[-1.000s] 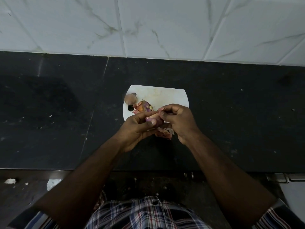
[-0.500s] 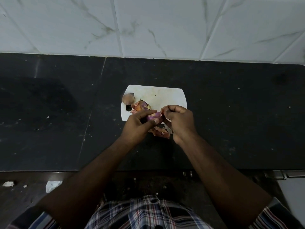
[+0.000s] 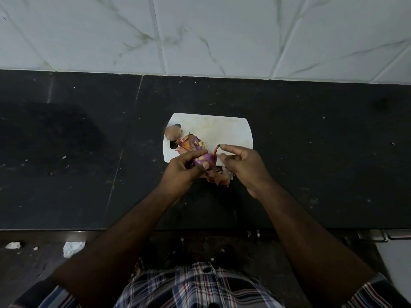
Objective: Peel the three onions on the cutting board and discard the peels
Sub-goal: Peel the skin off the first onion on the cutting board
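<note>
Black stone counter (image 3: 77, 152) under marble-veined wall tiles (image 3: 200, 34), white cutting board (image 3: 222, 130) at centre. On the board's left edge, an unpeeled onion (image 3: 172, 132), beside it a half-peeled onion (image 3: 190, 144). Left hand (image 3: 182, 172) curled round a purple onion (image 3: 203, 160). Loose peels (image 3: 219, 177) below. Right hand (image 3: 242, 165) pinching a peel strip (image 3: 216, 150) off it.

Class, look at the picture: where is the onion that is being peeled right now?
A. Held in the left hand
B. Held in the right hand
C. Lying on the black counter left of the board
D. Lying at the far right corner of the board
A: the left hand grips the purple onion over the board, while the right hand pulls a peel strip off it.
</note>
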The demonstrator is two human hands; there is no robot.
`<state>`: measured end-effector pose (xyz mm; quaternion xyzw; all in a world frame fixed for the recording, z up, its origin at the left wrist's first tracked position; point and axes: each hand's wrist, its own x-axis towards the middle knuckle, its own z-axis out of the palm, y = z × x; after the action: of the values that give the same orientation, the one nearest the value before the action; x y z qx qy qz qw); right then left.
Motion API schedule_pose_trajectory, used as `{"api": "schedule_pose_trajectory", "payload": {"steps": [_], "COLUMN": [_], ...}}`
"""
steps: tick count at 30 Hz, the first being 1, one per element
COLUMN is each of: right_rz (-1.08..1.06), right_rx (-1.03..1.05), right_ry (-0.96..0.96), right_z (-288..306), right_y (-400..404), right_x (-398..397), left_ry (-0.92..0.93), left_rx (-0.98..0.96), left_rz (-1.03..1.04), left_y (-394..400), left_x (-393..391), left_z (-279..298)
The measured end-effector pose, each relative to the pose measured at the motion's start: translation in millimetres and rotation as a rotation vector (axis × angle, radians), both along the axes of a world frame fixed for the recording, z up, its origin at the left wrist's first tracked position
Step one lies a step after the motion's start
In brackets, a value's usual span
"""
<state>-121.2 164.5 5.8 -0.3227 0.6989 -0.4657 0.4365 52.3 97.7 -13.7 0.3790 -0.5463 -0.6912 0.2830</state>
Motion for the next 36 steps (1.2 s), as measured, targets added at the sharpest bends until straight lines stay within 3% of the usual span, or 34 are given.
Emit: {"api": "schedule_pose_trajectory", "payload": {"steps": [2, 6, 10, 17, 19, 26, 31, 36], "right_rz": [0.034, -0.053, -0.130, -0.224, -0.234, 0.186, -0.020, -0.103], "right_rx": [-0.072, -0.096, -0.134, -0.119, -0.122, -0.142, -0.274, -0.385], "right_ry": [-0.026, 0.121, 0.073, -0.404, -0.460, -0.172, 0.135, 0.115], "right_z": [4.4, 1.9, -1.4, 7.6, 11.9, 9.5, 1.7, 1.9], "right_y": [-3.4, -10.2, -8.6, -10.7, -10.5, 3.2, 3.4, 6.0], "right_x": [5.1, 17.9, 22.5, 25.0, 20.4, 12.3, 23.1, 32.9], "left_ry": [0.025, 0.017, 0.064, 0.259, 0.270, 0.283, 0.325, 0.359], "left_rx": [0.031, -0.004, 0.070, 0.344, 0.390, 0.375, 0.383, 0.394], "left_rz": [-0.013, -0.012, -0.013, -0.067, -0.059, -0.014, 0.038, -0.023], "left_y": [-0.7, 0.1, -1.5, -2.4, -2.3, -5.2, -2.3, 0.1], "left_x": [-0.3, -2.7, -0.8, 5.7, 7.1, 4.9, -4.3, -8.7], "left_z": [-0.5, 0.8, -0.1, 4.5, 4.5, 5.9, 14.8, 17.4]}}
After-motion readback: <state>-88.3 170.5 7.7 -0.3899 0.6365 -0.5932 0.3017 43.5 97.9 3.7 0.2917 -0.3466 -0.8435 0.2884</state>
